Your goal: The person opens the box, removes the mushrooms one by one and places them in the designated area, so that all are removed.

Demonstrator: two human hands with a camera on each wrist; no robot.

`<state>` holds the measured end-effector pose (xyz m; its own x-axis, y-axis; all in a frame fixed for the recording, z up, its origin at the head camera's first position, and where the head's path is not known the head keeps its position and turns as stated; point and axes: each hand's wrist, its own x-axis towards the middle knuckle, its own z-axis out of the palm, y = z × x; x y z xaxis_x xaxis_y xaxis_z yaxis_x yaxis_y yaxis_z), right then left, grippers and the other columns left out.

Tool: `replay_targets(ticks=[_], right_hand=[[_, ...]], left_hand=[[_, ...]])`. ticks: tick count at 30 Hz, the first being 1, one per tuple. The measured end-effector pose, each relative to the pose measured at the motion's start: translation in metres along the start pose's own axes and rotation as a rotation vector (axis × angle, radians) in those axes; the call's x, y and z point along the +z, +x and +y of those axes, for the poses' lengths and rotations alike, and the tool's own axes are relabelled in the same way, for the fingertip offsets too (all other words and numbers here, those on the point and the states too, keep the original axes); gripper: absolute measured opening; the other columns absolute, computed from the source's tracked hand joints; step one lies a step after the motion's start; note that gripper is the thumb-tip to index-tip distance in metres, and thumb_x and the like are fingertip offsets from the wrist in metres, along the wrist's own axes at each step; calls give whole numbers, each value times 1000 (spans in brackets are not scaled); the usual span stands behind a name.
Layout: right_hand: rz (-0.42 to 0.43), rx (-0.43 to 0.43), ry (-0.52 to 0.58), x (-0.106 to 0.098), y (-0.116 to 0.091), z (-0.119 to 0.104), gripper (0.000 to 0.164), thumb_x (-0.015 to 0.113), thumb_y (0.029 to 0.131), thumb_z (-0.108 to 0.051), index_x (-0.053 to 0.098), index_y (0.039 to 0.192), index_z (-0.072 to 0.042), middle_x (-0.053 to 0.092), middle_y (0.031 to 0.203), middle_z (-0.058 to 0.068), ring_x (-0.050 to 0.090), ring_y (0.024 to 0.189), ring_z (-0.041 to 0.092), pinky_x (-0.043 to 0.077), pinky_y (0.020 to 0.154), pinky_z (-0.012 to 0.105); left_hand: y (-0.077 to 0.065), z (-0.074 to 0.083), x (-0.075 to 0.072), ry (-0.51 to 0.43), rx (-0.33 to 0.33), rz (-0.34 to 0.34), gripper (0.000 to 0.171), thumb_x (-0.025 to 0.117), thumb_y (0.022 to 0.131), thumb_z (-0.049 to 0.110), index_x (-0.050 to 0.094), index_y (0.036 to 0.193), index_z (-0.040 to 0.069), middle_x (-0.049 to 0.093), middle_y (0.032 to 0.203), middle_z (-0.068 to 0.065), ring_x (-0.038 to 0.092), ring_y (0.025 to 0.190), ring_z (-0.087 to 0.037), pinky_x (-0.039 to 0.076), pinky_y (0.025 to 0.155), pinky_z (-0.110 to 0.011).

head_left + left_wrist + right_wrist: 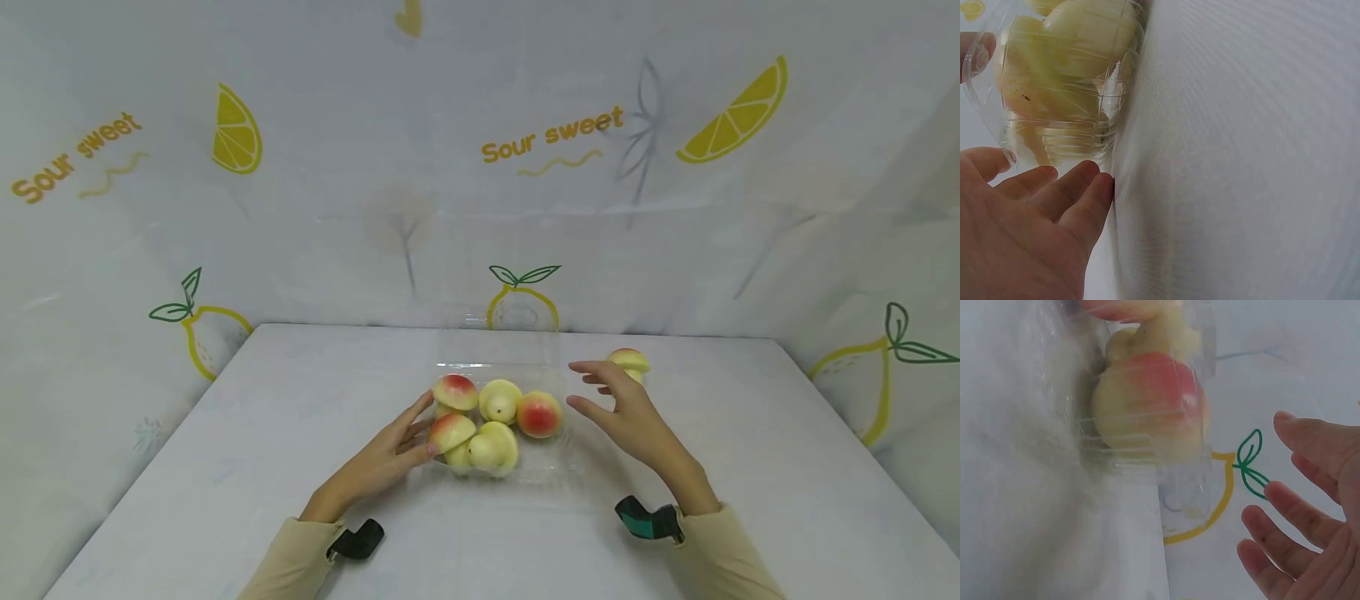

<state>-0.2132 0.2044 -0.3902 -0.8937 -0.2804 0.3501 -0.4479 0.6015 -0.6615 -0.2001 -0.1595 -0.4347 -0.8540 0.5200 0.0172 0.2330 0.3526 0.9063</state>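
A clear plastic clamshell box (551,460) stands on the table with its lid (498,346) raised at the back. Several mushroom-shaped pieces (487,450), pale yellow with red-blushed caps, lie inside it. At the box's left side is my left hand (393,454), fingers extended along the wall and thumb near the rim. The left wrist view has these fingertips (1088,167) right at the ribbed plastic. My right hand (626,412) hovers beside the right end, holding nothing, its fingers spread and loosely bent. Another mushroom-shaped piece (628,360) sits behind it, partly hidden.
The white table (225,483) reaches back to a pale cloth backdrop (315,250) printed with lemons and lettering. A dark wrist-worn device (358,540) is on the left wrist, and a dark and green one (647,518) on the right.
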Motion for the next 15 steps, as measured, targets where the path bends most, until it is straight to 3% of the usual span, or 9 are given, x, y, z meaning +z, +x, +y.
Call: replay_targets(ticks=[15], right_hand=[[-67, -83, -37, 24, -2, -8, 47, 75, 89, -16, 59, 131, -3, 61, 125, 15, 58, 112, 34, 52, 89, 54]], left_hand=[[-1, -1, 0, 2, 15, 2, 77, 57, 102, 28, 8, 161, 22, 9, 168, -8, 29, 148, -43, 31, 118, -55]])
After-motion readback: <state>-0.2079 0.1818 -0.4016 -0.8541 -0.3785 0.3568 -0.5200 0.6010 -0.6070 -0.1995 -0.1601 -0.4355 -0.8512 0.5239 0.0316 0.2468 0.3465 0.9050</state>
